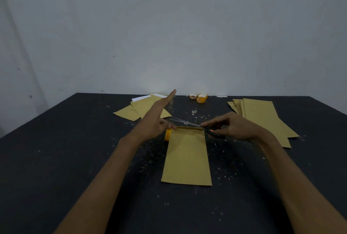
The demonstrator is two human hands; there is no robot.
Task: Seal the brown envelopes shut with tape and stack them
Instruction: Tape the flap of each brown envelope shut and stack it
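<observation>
A brown envelope (pixel 186 156) lies lengthwise in the middle of the black table (pixel 56 158), its folded flap at the far end. My left hand (pixel 156 121) is at the flap's left corner, forefinger stretched up with a strip of clear tape (pixel 170 105) hanging from it, the other fingers curled round an orange tape roll (pixel 167 134). My right hand (pixel 230 126) grips black-handled scissors (pixel 197 125) at the flap's right corner, blades open and pointing left above the flap.
A loose pile of brown envelopes (pixel 144 109) with white paper showing lies at the back left. Another fan of brown envelopes (pixel 262 117) lies at the back right. Several small tape rolls (pixel 201 98) stand at the far edge by the wall. White flecks dot the tabletop.
</observation>
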